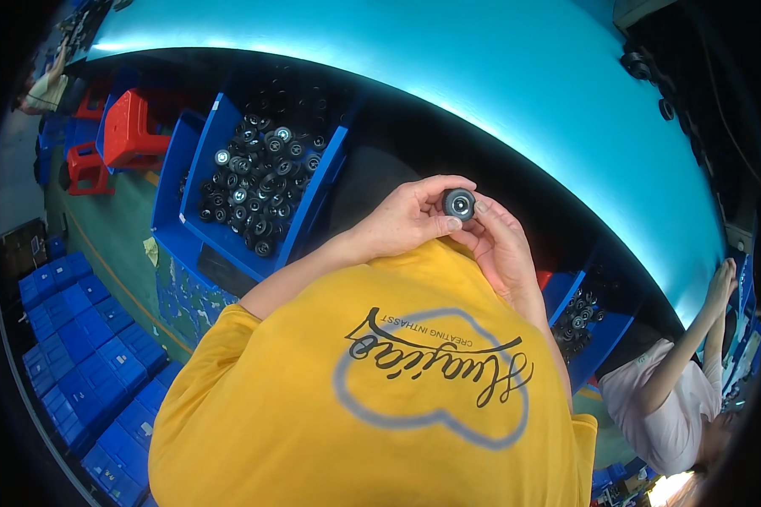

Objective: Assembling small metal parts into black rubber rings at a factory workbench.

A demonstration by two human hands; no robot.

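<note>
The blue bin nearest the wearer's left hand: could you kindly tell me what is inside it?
Inside the blue bin lie many small black wheels, some with silvery centres. Whatever lies beneath the top ones is covered.

Wheel (459,204) blk w/ silvery hub; shirt (313,422) yellow w/ blk script & grey-blue loop. Table (397,55) turquoise, bins (314,198) blue, stools (131,128) red, floor (101,224) grn w/ yellowish stripe. Co-worker's top (664,410) prob. pale pink, hard to see from here.

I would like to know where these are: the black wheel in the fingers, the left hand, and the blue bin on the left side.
Black wheel (459,204), head view: middle of its round face.
Left hand (407,216), head view: back of the hand.
Blue bin (311,203), head view: its right wall.
</note>
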